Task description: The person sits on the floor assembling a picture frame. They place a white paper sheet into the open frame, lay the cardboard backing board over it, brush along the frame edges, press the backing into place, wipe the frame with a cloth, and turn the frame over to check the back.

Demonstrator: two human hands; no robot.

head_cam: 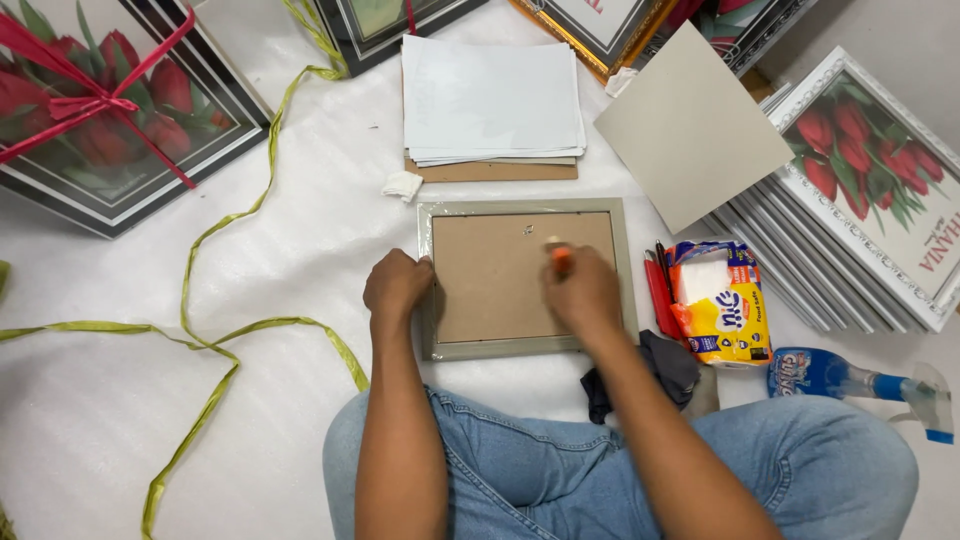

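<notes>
Brown backing board is facing up in the grey-green picture frame (527, 278), which is lying face down on the white sheet (120, 400) just ahead of the person's crossed, denim-clad legs. The left hand (397, 283) is curling loosely closed over the frame's left edge, fingers bent and pressing on the rim. The right hand (583, 293) is closing around a small orange tool (561, 259), whose tip is sticking out above the knuckles and resting on the backing board near its upper right part; the hand is blurred, so the grip is not showing clearly. Just right of the frame, red pens (659, 296) are lying beside an opened orange-and-blue tissue pack (718, 305) with white tissue showing inside. A blue spray bottle (850, 380) is lying near the right knee, and a dark cloth (655, 370) is sitting below the frame's lower right corner. A stack of white sheets (490, 100) is resting beyond the frame.
</notes>
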